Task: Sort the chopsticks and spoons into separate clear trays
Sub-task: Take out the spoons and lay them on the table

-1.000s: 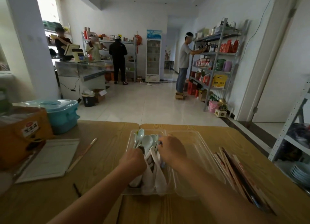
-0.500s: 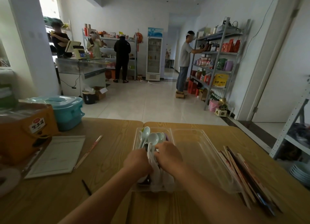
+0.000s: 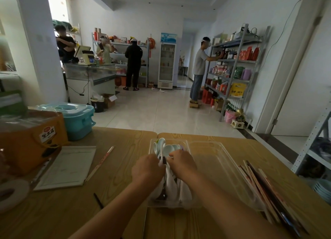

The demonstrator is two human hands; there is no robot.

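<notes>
Finds both grips down inside the narrow clear tray (image 3: 152, 146), side by side and almost touching. Records the left grip (image 3: 148, 169) knuckles up, fingers curled tight onto the spoons (image 3: 168, 149). Records the right grip (image 3: 182, 164) clamped on the same bundle, fingertips (image 3: 171, 157) pinching just below the pale bowls. Cannot tell which single spoon either grip holds.

Locates the spoon bowls, pale green and white, fanned just beyond both grips at the tray's far end. Locates white handles running back beneath both wrists toward the tray's near wall.

Notes a second, wider clear tray (image 3: 220, 169) touching the first, immediately right of the right grip.

Places the chopsticks (image 3: 265, 186) in a loose heap on the counter (image 3: 125, 212), further right of the right grip, past the wider tray and just beside its outer wall. Counts among them paper-sleeved pairs and dark bare sticks.

Notes one more sleeved pair (image 3: 100, 164) well left of the left grip, lying along the edge of a notepad (image 3: 68, 165). Notes a short dark stick (image 3: 98, 200) on the counter, left of the left grip and nearer the wearer.

Logs an orange carton (image 3: 30, 143) and a blue lidded tub (image 3: 78, 120) far left of the left grip, beyond the notepad.
</notes>
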